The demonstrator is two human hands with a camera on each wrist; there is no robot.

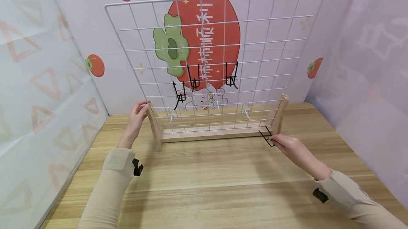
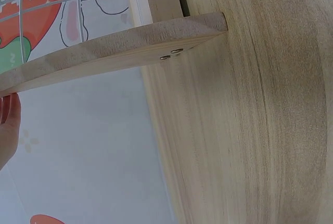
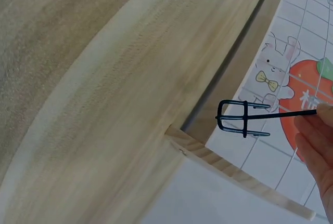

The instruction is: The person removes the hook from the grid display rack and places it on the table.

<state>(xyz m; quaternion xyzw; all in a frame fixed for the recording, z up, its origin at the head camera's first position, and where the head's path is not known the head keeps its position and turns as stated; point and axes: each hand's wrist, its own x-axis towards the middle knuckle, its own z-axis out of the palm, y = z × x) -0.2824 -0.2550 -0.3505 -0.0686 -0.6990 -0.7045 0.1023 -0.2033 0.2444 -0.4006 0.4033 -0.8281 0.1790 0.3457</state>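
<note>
A white wire grid panel (image 1: 264,41) stands in a wooden stand (image 1: 216,135) and leans back. My left hand (image 1: 137,115) holds the top of the stand's left post (image 1: 154,126); in the left wrist view only part of the hand (image 2: 8,125) shows, fingers against the wood. With finger and thumb my right hand (image 1: 288,144) pinches a black wire hook (image 3: 244,117) by its long prong. The hook's double-pronged frame points away from the hand, in front of the stand's right post (image 1: 280,115). Three black hooks hang on the grid, one of them right of centre (image 1: 231,75).
Three small white hooks, such as the right one (image 1: 245,111), hang low on the grid. Beneath the stand is a wood-grain table (image 1: 204,186). Printed cloth walls (image 1: 47,80) enclose the left, back and right sides.
</note>
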